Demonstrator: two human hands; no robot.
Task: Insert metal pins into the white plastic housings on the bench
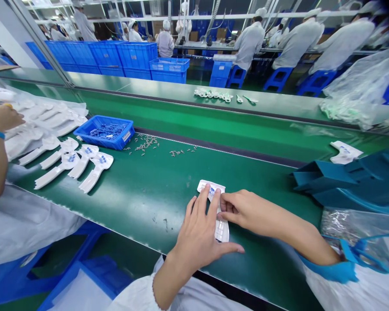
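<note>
A white plastic handle-shaped piece [221,231] with blue bits near its top lies on the green work surface in front of me. Across it rests my left hand [199,231], fingers stretched out and touching its upper part, thumb spread to the right. My right hand [241,208] is closed in a pinch at the right edge of the same piece. Whatever is between those fingertips is hidden. Left of my hands lie several similar white pieces [95,172] with blue bits fitted in their wide ends.
A blue tray [128,134] of small blue parts stands at the back left, beside scattered small metal parts [145,142]. A co-worker's hand [3,117] is at far left. Teal bins [350,177] and a clear bag of metal parts [342,222] are at right.
</note>
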